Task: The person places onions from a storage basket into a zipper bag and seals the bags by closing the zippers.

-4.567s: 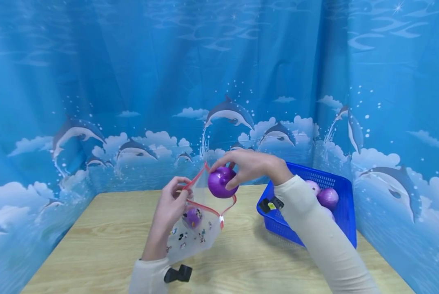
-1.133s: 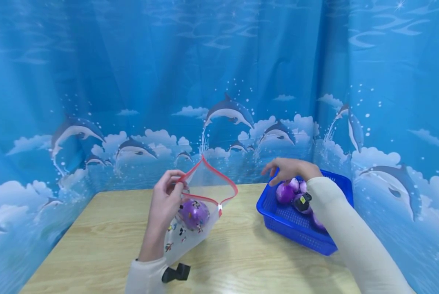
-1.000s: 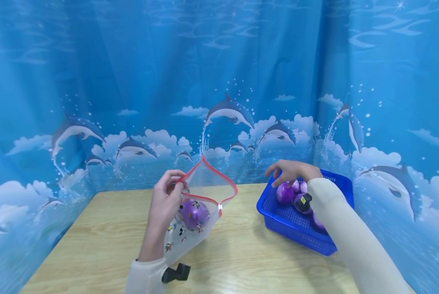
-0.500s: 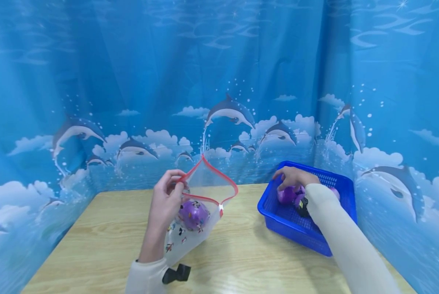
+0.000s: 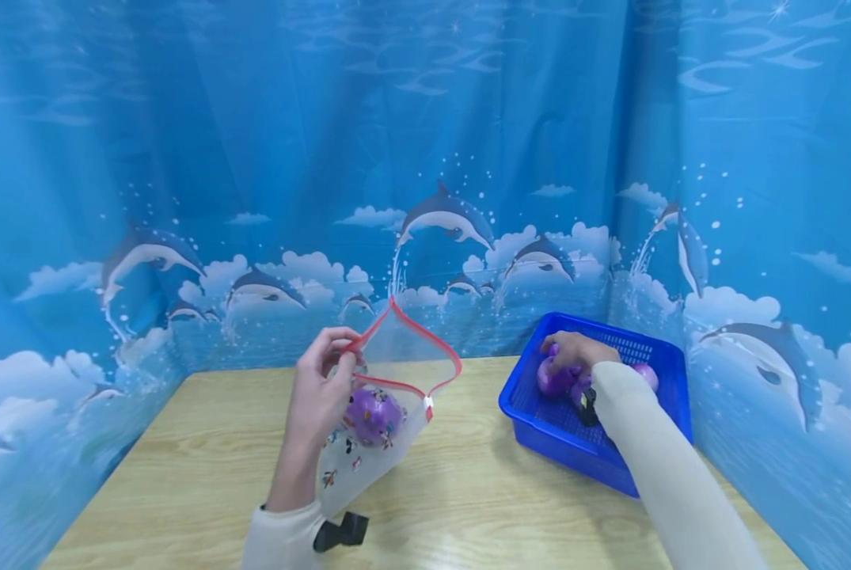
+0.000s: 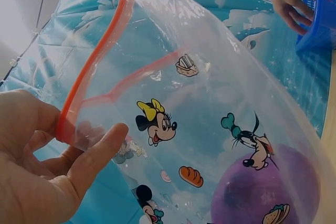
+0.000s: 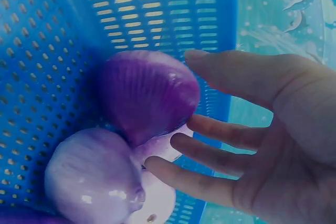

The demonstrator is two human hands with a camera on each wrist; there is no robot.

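My left hand (image 5: 323, 380) pinches the red-edged rim of a clear zip bag (image 5: 368, 467) between thumb and fingers. The bag's mouth gapes, its white slider at the near right corner. Cartoon prints cover it, and a purple onion (image 6: 268, 187) lies inside, seen through the film. My right hand (image 5: 580, 352) reaches into the blue basket (image 5: 575, 461). In the right wrist view its fairly straight thumb and fingers are spread at the edge of a dark purple onion (image 7: 149, 95); whether they touch it is hard to tell. A paler onion (image 7: 92, 177) sits beside that one.
Another pale onion (image 5: 646, 376) lies toward the basket's right side, partly behind the sleeve. The basket stands at the right of the wooden table (image 5: 183, 475). A blue dolphin curtain (image 5: 290, 198) hangs behind and around it.
My right hand earlier held a purple onion over the bag's mouth; now a larger onion shape shows in the bag. That hand has gone right and down into the basket. The left keeps its grip.
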